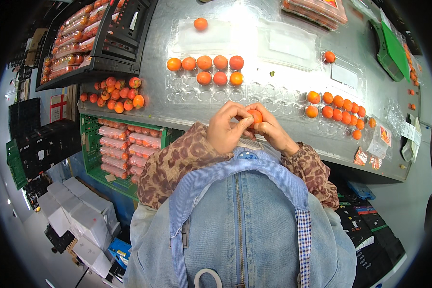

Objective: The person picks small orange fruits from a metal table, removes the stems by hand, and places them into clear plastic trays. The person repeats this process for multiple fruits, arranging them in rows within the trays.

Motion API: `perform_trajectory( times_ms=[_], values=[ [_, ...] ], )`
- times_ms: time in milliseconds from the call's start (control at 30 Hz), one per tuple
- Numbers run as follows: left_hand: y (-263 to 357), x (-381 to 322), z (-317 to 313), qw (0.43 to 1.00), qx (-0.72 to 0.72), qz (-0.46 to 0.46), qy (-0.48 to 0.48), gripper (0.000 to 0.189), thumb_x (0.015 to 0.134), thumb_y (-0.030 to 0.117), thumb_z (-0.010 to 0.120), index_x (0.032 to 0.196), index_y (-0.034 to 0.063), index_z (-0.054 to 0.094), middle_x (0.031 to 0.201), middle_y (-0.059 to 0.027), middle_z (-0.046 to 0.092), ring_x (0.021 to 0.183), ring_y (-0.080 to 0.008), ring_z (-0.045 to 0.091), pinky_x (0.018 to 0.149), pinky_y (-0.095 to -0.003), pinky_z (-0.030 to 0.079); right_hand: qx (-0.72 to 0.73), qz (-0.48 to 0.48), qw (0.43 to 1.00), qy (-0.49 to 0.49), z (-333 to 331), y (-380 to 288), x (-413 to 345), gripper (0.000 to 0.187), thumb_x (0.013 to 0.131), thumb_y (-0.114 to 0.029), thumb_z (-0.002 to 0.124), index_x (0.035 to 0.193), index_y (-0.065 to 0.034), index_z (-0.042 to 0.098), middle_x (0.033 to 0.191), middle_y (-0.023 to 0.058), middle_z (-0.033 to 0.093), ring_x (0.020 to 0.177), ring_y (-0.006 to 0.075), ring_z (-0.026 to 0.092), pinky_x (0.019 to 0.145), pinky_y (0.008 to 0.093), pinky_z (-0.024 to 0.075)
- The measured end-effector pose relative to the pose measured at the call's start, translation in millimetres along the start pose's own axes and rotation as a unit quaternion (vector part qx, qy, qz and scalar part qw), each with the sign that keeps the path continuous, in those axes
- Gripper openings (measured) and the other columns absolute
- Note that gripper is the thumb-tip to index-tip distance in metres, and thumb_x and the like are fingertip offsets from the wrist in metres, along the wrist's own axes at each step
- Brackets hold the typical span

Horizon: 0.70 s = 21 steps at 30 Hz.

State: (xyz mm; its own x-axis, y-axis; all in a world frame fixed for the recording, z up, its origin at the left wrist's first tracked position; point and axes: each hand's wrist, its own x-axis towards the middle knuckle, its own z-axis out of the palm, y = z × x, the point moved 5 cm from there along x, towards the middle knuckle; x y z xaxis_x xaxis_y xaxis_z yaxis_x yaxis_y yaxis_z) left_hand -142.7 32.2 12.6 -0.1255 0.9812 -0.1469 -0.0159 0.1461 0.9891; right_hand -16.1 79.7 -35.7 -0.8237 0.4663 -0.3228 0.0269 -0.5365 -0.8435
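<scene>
Close to the table's front edge, my left hand (224,130) and my right hand (273,131) hold one small orange-red persimmon (255,117) between them. My left thumb and fingers press on its near left side, while the right fingers wrap its other side. Just beyond lies an open clear plastic clamshell pack (174,95); several persimmons (220,62) fill its back row and part of the row in front. One more persimmon (201,24) rests on its lid. To the right, another cupped tray (270,99) lies open, its lid (288,45) bearing a pale sheet.
Loose persimmons (124,93) are heaped at left below a black crate (120,43) of packs. A green crate (88,151) of filled packs stands below the table edge. At right are a partly filled pack (336,115), printed labels (360,156) and a green-topped scale-like device (392,50).
</scene>
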Motion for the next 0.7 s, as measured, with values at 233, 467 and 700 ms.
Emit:
perform_trajectory(
  times_ms=[233, 467, 700],
  values=[
    [-2.3, 3.7, 0.7, 1.0, -0.011, -0.014, -0.001, 0.011, 0.089, 0.005, 0.062, 0.093, -0.0055, 0.062, 0.102, -0.0104, 0.055, 0.088, -0.015, 0.061, 0.066, -0.025, 0.059, 0.023, 0.015, 1.0, 0.007, -2.1, 3.7, 0.8, 0.038, 0.085, -0.027, 0.049, 0.115, -0.004, 0.045, 0.092, 0.003, 0.049, 0.079, 0.009, 0.047, 0.067, 0.024, 0.0403],
    [-11.2, 6.5, -0.3, 0.996, -0.083, -0.01, -0.009, 0.01, 0.09, 0.001, 0.059, 0.097, -0.0048, 0.06, 0.106, -0.0109, 0.051, 0.093, -0.0171, 0.06, 0.071, -0.0276, 0.06, 0.057, -0.003, 0.998, -0.014, -1.5, -3.2, 3.2, 0.044, 0.093, -0.036, 0.049, 0.123, -0.0039, 0.043, 0.099, 0.005, 0.052, 0.082, 0.0109, 0.051, 0.071, 0.0264, 0.0443],
    [-15.3, 9.1, -7.0, 0.991, -0.129, 0.044, 0.006, 0.013, 0.093, 0.002, 0.055, 0.103, -0.0059, 0.056, 0.108, -0.0107, 0.048, 0.086, -0.0188, 0.062, 0.071, -0.0279, 0.058, 0.121, -0.018, 0.992, -0.008, -3.1, -10.7, 5.2, 0.052, 0.098, -0.04, 0.047, 0.135, -0.0044, 0.039, 0.111, 0.0069, 0.052, 0.087, 0.0133, 0.054, 0.077, 0.0293, 0.047]
  ],
)
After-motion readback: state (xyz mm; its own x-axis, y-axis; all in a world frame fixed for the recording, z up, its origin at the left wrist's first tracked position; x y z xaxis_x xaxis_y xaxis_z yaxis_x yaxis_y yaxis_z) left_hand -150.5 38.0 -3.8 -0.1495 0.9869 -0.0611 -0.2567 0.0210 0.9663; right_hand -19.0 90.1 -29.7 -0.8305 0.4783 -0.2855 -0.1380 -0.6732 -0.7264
